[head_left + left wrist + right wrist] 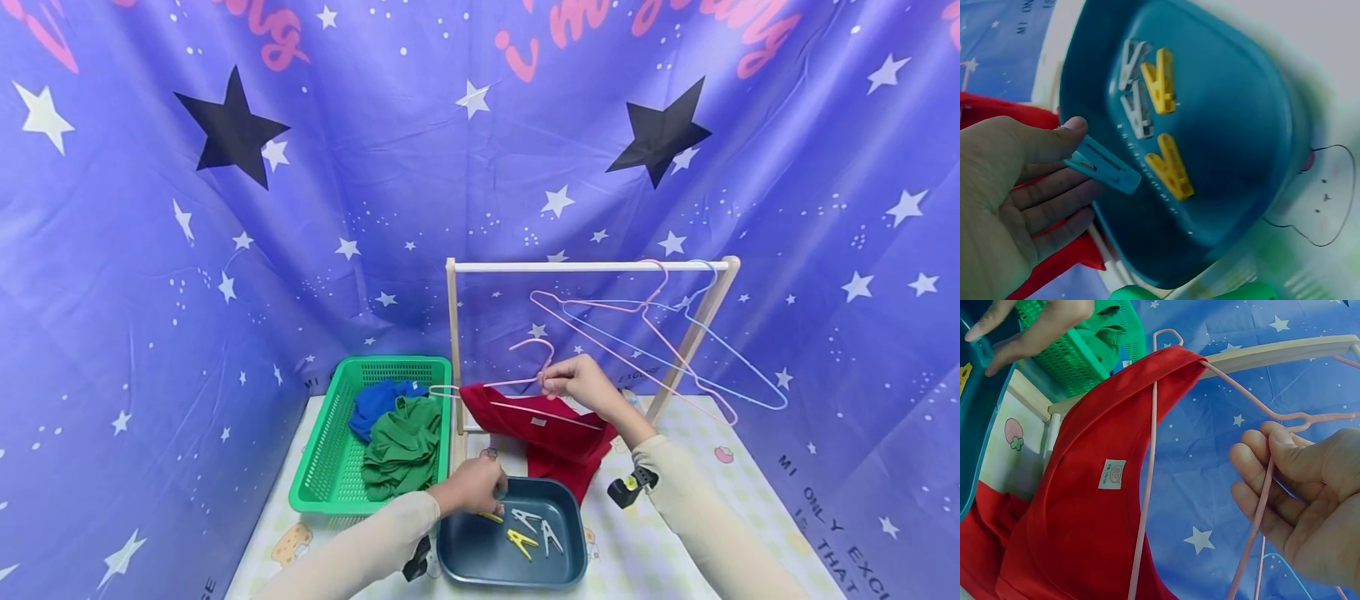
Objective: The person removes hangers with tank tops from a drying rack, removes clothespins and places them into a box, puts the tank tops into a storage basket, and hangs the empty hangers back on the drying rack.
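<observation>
In the left wrist view my left hand [1029, 187] pinches a light blue clothespin [1110, 165] between thumb and forefinger. It hovers over the near left part of a dark blue basin [512, 575], where yellow clothespins [1160, 81] and grey clothespins [1138, 112] lie. My right hand [1297, 481] grips a pink hanger [1235, 387] just below its hook. A red garment [1091, 450] with a white label hangs from that hanger, one strap over its arm. Its lower part trails down behind the basin.
A green basket [315, 467] at the left holds a blue cloth [378, 407] and a green cloth [405, 450]. Behind my hands stands a wooden rack [452, 333] with a white rail [555, 267]. Another pink hanger [592, 333] and a light blue hanger [742, 354] hang there at the right.
</observation>
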The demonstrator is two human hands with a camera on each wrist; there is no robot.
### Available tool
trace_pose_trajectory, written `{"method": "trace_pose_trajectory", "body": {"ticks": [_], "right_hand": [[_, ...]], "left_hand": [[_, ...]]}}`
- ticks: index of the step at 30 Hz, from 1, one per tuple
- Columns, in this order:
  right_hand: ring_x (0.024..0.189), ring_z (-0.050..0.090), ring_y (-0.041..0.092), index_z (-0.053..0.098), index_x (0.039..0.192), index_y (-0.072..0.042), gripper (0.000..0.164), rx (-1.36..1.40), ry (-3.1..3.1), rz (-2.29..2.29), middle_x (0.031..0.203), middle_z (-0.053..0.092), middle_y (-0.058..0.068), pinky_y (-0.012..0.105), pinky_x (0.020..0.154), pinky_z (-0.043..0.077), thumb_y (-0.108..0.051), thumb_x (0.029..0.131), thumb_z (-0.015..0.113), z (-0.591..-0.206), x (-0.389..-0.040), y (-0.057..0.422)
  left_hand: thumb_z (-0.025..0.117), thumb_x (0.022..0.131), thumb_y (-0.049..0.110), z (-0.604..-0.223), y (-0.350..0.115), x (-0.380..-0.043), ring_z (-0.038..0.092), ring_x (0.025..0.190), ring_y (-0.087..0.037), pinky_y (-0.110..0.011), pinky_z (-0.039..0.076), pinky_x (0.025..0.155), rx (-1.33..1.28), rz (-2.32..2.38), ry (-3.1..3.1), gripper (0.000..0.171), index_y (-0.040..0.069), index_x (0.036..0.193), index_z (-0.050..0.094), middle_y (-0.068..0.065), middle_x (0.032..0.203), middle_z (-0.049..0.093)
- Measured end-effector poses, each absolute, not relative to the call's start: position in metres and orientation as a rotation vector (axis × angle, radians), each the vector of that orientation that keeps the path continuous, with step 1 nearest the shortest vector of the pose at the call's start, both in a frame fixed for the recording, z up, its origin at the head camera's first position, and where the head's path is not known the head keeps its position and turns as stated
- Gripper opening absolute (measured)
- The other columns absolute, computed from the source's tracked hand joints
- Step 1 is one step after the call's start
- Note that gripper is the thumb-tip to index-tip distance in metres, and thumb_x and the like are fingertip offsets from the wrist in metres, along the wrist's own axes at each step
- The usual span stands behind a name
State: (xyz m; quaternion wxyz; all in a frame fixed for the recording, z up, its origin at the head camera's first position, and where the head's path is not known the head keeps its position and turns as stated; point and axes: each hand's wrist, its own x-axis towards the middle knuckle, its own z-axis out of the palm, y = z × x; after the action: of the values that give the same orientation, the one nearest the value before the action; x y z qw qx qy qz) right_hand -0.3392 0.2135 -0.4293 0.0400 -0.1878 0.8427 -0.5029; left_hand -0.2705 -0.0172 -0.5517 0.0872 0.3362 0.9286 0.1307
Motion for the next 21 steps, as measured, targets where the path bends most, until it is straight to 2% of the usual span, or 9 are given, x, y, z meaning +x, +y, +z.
{"method": "trace_pose_trajectory", "body": {"ticks": [7, 21], "right_hand": [[0.074, 0.073, 0.017, 0.073, 0.104, 0.014, 0.016, -0.586, 2.571, -1.540, 0.092, 0.075, 0.027, 0.024, 0.068, 0.060, 0.006, 0.096, 0.062, -0.430, -0.340, 0.214], [0.079, 0.074, 0.038, 0.073, 0.104, 0.015, 0.016, -0.581, 2.562, -1.535, 0.093, 0.075, 0.026, 0.026, 0.068, 0.061, 0.007, 0.095, 0.062, -0.430, -0.339, 0.211]], "left_hand": [[0.090, 0.072, 0.029, -0.572, -0.013, -0.265, 0.047, 0.059, -0.001, -0.018, 0.039, 0.054, 1.070, 0.184, 2.783, 0.018, 0.018, 0.081, 0.079, 0.014, 0.065, 0.063], [0.092, 0.069, 0.021, -0.586, -0.008, -0.258, 0.047, 0.056, -0.001, -0.018, 0.039, 0.052, 1.022, 0.071, 2.720, 0.020, 0.019, 0.074, 0.073, 0.013, 0.063, 0.060]]}}
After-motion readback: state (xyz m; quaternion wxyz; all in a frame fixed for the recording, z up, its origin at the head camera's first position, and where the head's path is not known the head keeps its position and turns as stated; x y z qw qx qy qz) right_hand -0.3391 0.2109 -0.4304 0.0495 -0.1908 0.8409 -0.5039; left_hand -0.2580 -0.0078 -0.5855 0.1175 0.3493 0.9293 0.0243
